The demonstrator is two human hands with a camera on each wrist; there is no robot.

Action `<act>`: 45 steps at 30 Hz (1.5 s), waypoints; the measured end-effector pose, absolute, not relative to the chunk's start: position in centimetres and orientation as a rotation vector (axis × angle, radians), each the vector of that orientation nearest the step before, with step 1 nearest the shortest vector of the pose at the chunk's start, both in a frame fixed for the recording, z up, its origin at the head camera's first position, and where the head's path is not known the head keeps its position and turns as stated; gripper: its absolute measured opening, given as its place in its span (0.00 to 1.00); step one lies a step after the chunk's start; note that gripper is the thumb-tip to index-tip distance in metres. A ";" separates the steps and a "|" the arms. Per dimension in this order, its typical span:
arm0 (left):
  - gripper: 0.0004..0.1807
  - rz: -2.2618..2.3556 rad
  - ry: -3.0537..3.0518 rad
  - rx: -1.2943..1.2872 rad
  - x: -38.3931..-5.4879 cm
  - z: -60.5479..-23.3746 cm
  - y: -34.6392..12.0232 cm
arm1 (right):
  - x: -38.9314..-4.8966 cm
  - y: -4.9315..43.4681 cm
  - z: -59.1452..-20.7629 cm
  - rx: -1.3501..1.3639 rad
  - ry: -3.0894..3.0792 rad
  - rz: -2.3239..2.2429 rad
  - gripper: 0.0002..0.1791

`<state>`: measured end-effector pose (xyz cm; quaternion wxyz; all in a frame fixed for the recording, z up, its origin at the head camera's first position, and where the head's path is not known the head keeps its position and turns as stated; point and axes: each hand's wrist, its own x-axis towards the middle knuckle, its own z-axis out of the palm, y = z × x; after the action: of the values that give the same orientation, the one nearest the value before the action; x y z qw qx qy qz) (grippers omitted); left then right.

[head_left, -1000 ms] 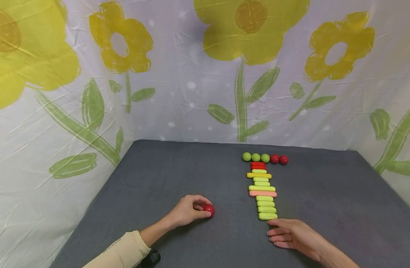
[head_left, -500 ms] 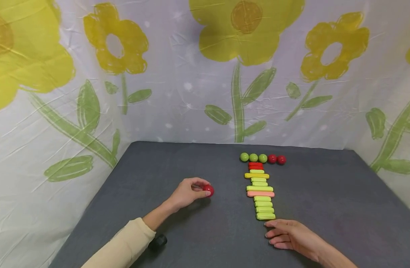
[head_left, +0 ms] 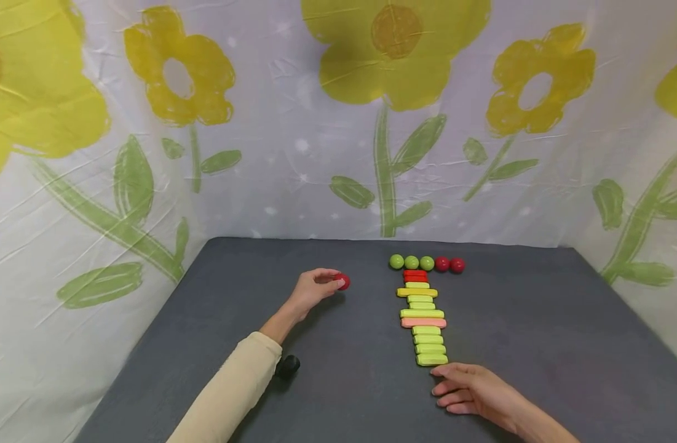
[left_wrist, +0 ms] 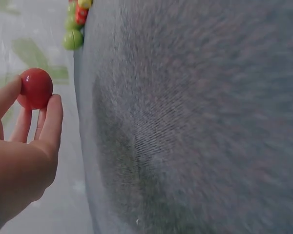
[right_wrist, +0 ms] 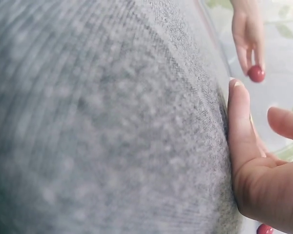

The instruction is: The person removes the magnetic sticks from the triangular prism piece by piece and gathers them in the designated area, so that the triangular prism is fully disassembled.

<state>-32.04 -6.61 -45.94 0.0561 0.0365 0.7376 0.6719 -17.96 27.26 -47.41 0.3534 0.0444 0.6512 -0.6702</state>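
My left hand pinches a glossy red ball between thumb and fingertips, over the left middle of the table. In the left wrist view the red ball shows up close, with the thumb on one side and fingers on the other. My right hand rests on its side on the table, fingers loosely bent and holding nothing. Its fingertips lie right by the nearest light green stick of a column. Light green, yellow, pink and red sticks make up that column. Three green balls and two red balls form a row at its far end.
The dark grey table ends at a white cloth backdrop with yellow flowers. A small black object shows beside the left sleeve. Another red ball peeks in at the right wrist view's bottom edge.
My left hand has moved away from me, toward the table's far side, carrying the red ball. The right hand has stayed by the column's near end. The head view has shifted slightly.
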 end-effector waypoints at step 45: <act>0.14 1.709 2.798 -0.081 -37.6 -48.3 3.1 | -16.1 25.6 -47.8 0.134 1.658 -1.796 0.21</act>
<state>-37.65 3.11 -48.27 -0.0692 -0.0245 0.8511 0.5199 -16.09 25.56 -47.81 0.3401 0.0516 0.6369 -0.6899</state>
